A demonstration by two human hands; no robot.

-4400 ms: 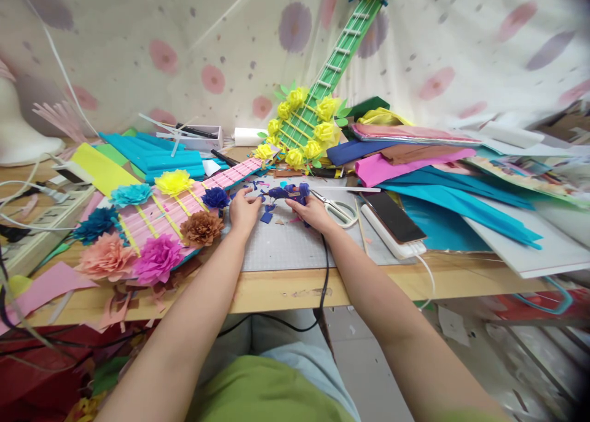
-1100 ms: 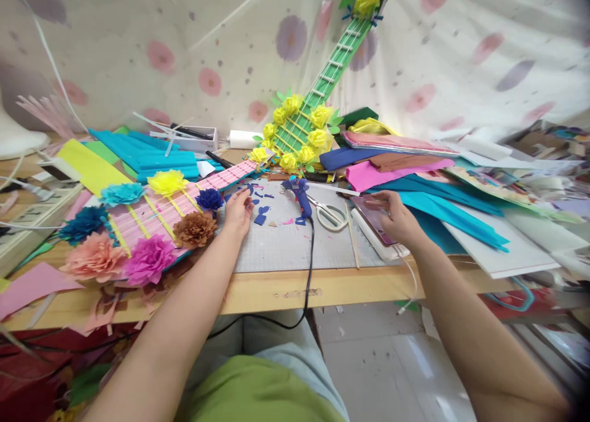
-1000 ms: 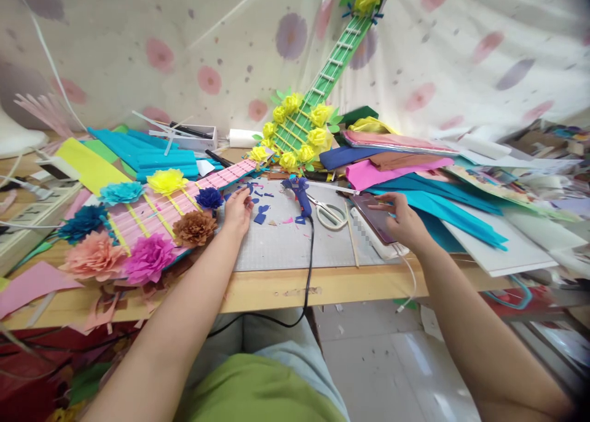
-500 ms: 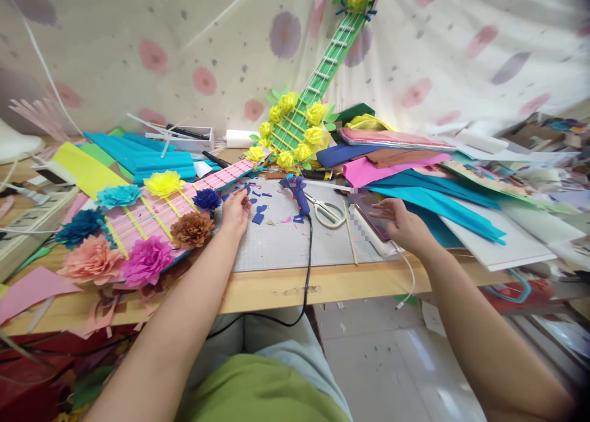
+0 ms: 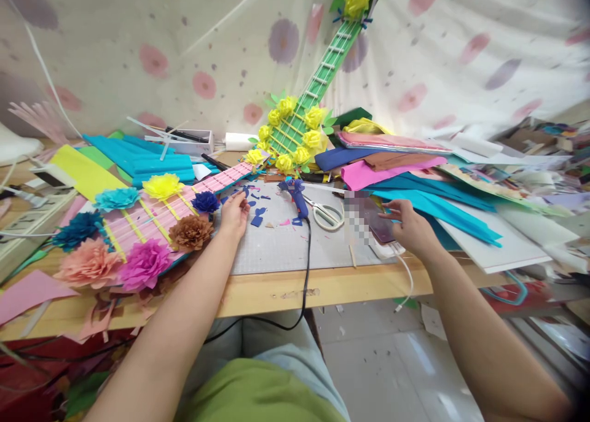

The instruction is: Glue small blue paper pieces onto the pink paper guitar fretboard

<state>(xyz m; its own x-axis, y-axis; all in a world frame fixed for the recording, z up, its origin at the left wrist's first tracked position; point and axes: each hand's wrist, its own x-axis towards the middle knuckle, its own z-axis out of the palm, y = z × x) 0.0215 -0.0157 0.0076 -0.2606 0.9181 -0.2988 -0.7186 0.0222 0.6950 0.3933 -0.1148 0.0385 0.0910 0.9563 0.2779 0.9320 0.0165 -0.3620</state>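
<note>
My left hand [image 5: 233, 212] rests on the grey cutting mat [image 5: 286, 244], fingers curled over small blue paper scraps [image 5: 256, 217], right beside the pink paper guitar [image 5: 152, 219] with its paper flowers. What it pinches, if anything, is hidden. My right hand [image 5: 411, 228] lies on a phone [image 5: 375, 222] that sits on a white charger block at the table's right, thumb and fingers around its edge. A blue glue gun [image 5: 297, 196] lies on the mat between my hands, its black cord running off the table edge.
White-handled scissors [image 5: 327, 213] lie beside the glue gun. A green paper guitar [image 5: 313, 102] with yellow flowers leans against the curtain. Stacks of coloured paper [image 5: 415, 182] fill the right side, teal sheets [image 5: 142, 158] the back left. A power strip [image 5: 27, 219] sits far left.
My right hand let go of the glue gun, moved right to the phone and now holds it. The glue gun lies on the mat. My left hand has stayed by the scraps.
</note>
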